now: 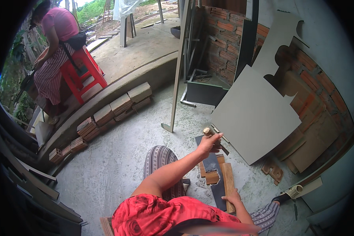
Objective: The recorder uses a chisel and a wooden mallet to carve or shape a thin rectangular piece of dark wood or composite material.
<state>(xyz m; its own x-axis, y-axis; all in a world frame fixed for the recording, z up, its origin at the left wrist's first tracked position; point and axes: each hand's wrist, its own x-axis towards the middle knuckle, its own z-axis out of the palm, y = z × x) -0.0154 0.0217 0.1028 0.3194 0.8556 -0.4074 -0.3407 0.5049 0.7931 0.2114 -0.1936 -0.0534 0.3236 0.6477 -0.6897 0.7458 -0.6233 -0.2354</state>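
Observation:
My left hand (210, 144) is closed around a tool with a pale wooden end (206, 131) above the fist and a dark, narrow part below it; its exact kind is unclear. Under it on the floor lies a dark grey panel (218, 181) with a ragged, chipped edge. A light-brown wooden board (228, 180) lies along the panel, and smaller wood blocks (212, 177) sit beside them. Low at the right, my right hand (233, 196) grips the near end of the board, its fingers partly hidden.
A large grey sheet (259, 114) leans at the right, beside cut boards (312, 137). A tall thin strip (178, 74) stands upright ahead. Bricks (104, 114) line the concrete step. Another person (61, 23) sits on a red stool (82, 72) at the far left.

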